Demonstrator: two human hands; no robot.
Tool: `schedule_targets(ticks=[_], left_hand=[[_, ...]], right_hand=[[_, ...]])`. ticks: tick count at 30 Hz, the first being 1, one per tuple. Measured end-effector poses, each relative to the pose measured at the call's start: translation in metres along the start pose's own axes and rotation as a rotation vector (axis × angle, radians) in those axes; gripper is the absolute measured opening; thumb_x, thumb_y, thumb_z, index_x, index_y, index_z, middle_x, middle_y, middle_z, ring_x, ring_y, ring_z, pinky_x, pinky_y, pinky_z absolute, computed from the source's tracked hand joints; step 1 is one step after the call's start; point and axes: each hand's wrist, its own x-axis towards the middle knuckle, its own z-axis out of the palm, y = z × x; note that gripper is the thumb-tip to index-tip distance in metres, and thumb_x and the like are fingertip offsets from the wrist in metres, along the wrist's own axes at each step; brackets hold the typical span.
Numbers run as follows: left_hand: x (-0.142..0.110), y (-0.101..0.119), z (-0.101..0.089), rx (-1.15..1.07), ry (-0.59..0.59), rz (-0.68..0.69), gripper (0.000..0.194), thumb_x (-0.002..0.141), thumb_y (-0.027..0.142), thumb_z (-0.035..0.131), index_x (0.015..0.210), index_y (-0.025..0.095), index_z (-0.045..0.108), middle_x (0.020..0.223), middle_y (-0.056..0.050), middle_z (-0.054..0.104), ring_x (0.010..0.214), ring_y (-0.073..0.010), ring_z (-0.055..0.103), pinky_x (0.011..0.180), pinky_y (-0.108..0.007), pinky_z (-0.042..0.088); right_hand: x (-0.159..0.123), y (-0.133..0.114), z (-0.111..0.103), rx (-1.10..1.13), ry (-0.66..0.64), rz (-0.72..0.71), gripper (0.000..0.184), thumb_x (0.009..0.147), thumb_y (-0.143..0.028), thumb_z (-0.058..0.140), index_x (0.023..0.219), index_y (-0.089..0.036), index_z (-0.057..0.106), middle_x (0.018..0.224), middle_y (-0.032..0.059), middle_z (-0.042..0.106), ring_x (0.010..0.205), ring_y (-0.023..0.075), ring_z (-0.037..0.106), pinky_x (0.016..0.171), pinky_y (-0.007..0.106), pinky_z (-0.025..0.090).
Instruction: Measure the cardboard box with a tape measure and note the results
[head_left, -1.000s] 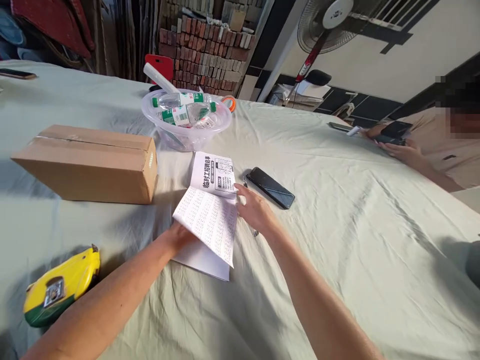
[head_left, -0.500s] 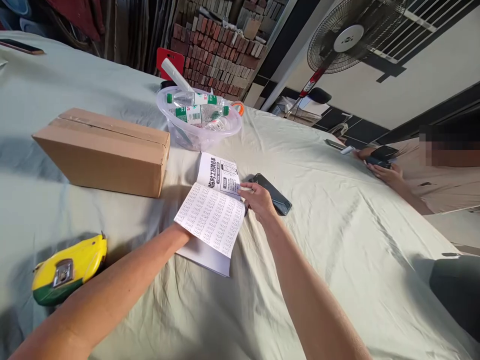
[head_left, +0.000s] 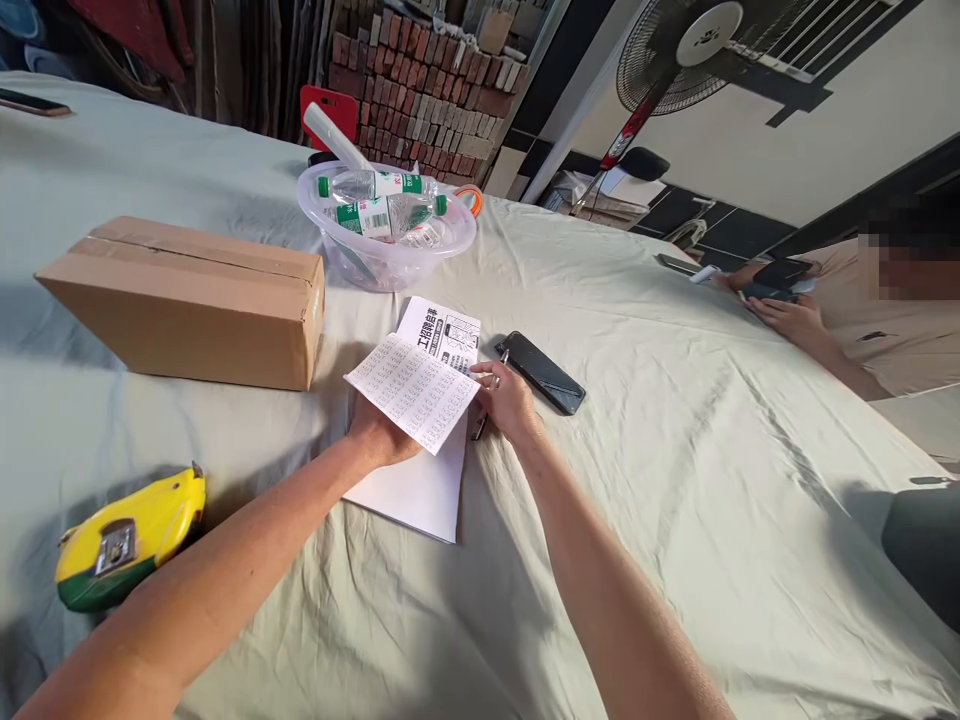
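Note:
A sheet with rows of handwriting (head_left: 411, 392) is raised and tilted over a stack of white paper (head_left: 409, 497). My left hand (head_left: 381, 432) is under this sheet, its fingers hidden by it. At the sheet's right edge, my right hand (head_left: 507, 400) is closed around a slim pen (head_left: 505, 356), whose end sticks up past the fingers. Behind the raised sheet, a printed page (head_left: 439, 328) with bold black characters and a phone drawing lies flat. A black smartphone (head_left: 543, 372) rests just beyond my right hand.
Left of the papers stands a closed cardboard box (head_left: 180, 310); nearer is a yellow-green tape measure (head_left: 131, 540). A plastic basin (head_left: 367, 265) holds bottles. Another phone (head_left: 34, 102) lies far left. A person (head_left: 795, 310) sits at right, holding a phone. A fan (head_left: 675, 60) stands behind.
The handwritten sheet has been lifted and folded further back, baring more of the white paper below. My left hand has come more into sight under it. The view has shifted slightly.

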Motion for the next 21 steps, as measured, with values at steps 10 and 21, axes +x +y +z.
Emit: schedule_targets(ticks=[10,21], left_hand=[[-0.006,0.002,0.001,0.217,0.111,-0.007,0.068,0.079,0.02,0.053,0.146,0.018,0.04,0.145,-0.015,0.051,0.137,-0.0338,0.039,0.114,-0.052,0.031],[-0.008,-0.004,0.012,0.299,-0.006,-0.089,0.055,0.087,0.03,0.048,0.14,0.015,0.046,0.152,-0.013,0.042,0.142,-0.0297,0.03,0.118,-0.052,0.019]], right_hand=[[-0.005,-0.004,-0.003,-0.1,0.002,-0.041,0.022,0.073,-0.03,0.067,0.093,-0.022,0.064,0.071,-0.0013,0.066,0.04,0.0099,0.051,0.043,0.026,0.04],[-0.03,-0.007,-0.018,-0.102,0.124,-0.096,0.026,0.081,-0.024,0.047,0.097,-0.019,0.067,0.083,0.0031,0.069,0.054,0.0127,0.059,0.057,0.029,0.046]])
